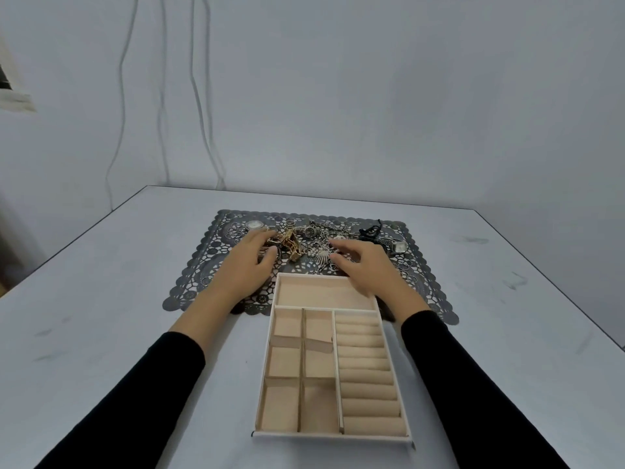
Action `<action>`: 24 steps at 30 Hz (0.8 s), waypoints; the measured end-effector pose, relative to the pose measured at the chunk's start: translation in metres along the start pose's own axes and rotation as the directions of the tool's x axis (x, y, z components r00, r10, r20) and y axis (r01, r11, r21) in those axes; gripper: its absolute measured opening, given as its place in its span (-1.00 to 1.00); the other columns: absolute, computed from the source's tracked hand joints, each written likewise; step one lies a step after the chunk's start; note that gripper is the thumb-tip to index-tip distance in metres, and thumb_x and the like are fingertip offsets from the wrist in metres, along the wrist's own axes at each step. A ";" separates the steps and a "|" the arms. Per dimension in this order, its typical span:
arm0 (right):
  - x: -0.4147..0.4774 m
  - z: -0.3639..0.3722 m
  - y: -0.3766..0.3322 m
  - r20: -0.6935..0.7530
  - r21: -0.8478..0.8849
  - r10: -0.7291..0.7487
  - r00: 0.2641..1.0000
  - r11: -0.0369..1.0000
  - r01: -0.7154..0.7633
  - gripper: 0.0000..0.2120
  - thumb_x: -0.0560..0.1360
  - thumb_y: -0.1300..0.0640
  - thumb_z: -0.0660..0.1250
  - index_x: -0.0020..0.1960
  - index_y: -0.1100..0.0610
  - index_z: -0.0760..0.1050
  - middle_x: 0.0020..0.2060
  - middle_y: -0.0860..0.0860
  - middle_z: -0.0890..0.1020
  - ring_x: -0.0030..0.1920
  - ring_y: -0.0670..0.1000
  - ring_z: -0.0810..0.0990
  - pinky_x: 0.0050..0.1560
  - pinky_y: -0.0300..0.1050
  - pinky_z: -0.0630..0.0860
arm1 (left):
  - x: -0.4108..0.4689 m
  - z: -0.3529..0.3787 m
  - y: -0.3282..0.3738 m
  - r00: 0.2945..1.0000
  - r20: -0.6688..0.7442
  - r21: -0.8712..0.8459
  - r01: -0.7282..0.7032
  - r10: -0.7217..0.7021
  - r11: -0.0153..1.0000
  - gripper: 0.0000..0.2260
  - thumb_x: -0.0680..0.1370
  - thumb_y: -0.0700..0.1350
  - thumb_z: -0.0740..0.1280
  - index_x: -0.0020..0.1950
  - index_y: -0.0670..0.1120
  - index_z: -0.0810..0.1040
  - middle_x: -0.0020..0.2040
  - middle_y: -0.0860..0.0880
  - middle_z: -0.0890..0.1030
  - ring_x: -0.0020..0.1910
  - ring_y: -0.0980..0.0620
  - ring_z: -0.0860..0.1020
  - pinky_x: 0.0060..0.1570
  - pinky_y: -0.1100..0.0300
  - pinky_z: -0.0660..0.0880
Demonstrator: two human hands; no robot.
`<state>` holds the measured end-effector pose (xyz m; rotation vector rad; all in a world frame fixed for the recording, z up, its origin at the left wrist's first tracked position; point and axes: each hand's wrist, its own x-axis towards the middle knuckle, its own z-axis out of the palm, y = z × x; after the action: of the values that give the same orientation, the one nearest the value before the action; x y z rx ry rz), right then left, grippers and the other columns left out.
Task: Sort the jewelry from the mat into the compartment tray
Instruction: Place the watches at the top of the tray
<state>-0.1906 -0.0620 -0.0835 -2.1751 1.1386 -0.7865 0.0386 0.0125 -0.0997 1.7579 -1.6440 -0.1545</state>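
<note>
The grey table (101,299) spreads out before me, and on its far half, about midway between the left and right edges, lies the dark lace-cut mat (203,265). The cream compartment tray (266,367) sits toward the table's near edge, with its far end overlapping the mat's near border. Its wide far compartment (324,294), six small cells and row of ring rolls (365,367) hold nothing. My black sleeves (135,384) reach in on either side of the tray. My left hand (248,265) lies over the mat, its fingers fairly straight and touching a gold link band (289,245), with the thumb beside it; I cannot tell whether they pinch it. My right hand (363,269) hovers above the tray's far right corner, fingers loosely spread and holding nothing. The jewelry (321,238) is heaped along the mat's far side. A round watch (254,225) lies at its left, and a black piece (370,231) and a square watch (400,246) at its right.
</note>
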 end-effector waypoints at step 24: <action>0.102 0.045 -0.015 0.209 0.055 -0.094 0.973 0.995 0.084 -0.73 0.51 -0.09 0.34 0.21 -0.17 0.56 0.15 -0.21 0.61 0.12 -0.22 0.53 0.13 -0.32 0.41 | 0.079 -0.018 -0.059 0.975 0.088 -0.022 0.209 -0.206 0.978 -0.68 0.64 0.06 0.23 0.37 0.04 0.50 0.38 0.04 0.50 0.37 0.04 0.41 0.27 0.19 0.28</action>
<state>-0.1036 -0.1324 -0.0790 -2.2226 0.9136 -0.5951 0.1114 -0.0556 -0.0906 1.9205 -1.5050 -0.3542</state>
